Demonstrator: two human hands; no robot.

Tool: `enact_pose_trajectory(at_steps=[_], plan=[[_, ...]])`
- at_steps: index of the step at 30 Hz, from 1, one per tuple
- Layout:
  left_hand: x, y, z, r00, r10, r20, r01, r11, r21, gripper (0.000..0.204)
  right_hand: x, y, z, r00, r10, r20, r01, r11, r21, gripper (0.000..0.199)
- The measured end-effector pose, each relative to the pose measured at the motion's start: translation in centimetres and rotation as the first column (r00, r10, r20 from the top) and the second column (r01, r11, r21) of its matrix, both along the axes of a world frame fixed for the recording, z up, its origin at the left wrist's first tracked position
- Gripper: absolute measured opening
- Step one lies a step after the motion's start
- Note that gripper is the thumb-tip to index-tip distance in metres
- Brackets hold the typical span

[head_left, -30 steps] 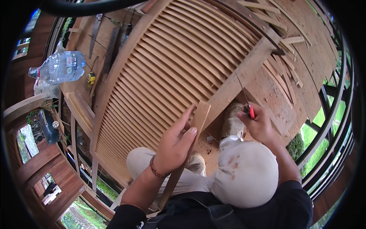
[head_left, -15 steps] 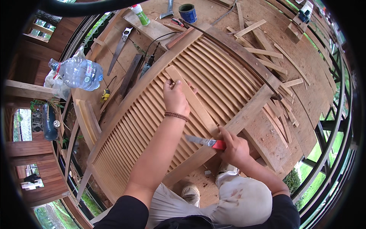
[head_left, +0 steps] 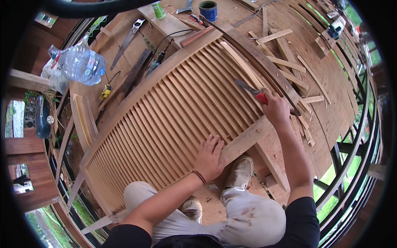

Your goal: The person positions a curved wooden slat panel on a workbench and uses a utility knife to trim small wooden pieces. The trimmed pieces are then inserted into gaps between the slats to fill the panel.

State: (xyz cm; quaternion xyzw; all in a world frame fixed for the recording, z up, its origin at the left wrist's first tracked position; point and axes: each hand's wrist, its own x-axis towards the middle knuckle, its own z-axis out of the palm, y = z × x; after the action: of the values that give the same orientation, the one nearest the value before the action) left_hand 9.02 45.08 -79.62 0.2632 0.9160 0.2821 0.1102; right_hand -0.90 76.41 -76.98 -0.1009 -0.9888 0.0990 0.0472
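Observation:
A louvred wooden panel (head_left: 182, 99) with a thick frame lies slanted across the work platform before me, its slats running side by side. My left hand (head_left: 210, 157) rests palm down on the near frame rail and slat ends, fingers spread, holding nothing. At the panel's right end my right hand (head_left: 276, 108) is closed round a red-handled knife (head_left: 248, 87), its grey blade pointing left and away over the slats. A loose, light wooden slat (head_left: 242, 62) lies along the right end beside the frame; its near end meets my right hand. Whether those fingers also touch it, I cannot tell.
Offcut strips (head_left: 285, 62) lie scattered at the right. A handsaw (head_left: 128, 43), a drill (head_left: 156, 64), a tape measure (head_left: 106, 91) and a big water bottle (head_left: 82, 65) lie left of the panel. A blue can (head_left: 208, 11) stands at the back. My shoe (head_left: 240, 171) is beside the near rail.
The slat my left hand held over the panel's middle now lies at the right end. My left hand has dropped to the near rail; the right hand has moved up and right with the knife.

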Motion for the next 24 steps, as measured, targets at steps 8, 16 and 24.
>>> enact_pose_trajectory(at_steps=[8, 16, 24], plan=[[0.9, -0.4, -0.8, 0.998, -0.052, -0.04, 0.051, 0.998, -0.034, 0.068, -4.6, -0.3, -1.4, 1.0, -0.001, 0.008, 0.0, 1.0, 0.02, 0.044], [1.0, -0.4, -0.9, 0.998, -0.04, -0.043, 0.041, 0.999, 0.014, 0.069, -4.7, -0.7, -1.4, 1.0, -0.022, 0.01, 0.022, 1.0, 0.006, 0.043], [0.8, -0.3, -1.0, 0.997, -0.043, -0.058, 0.043, 0.999, 0.009, 0.069, -5.3, -0.7, -1.8, 1.0, 0.027, 0.002, -0.027, 0.989, 0.145, 0.038]])
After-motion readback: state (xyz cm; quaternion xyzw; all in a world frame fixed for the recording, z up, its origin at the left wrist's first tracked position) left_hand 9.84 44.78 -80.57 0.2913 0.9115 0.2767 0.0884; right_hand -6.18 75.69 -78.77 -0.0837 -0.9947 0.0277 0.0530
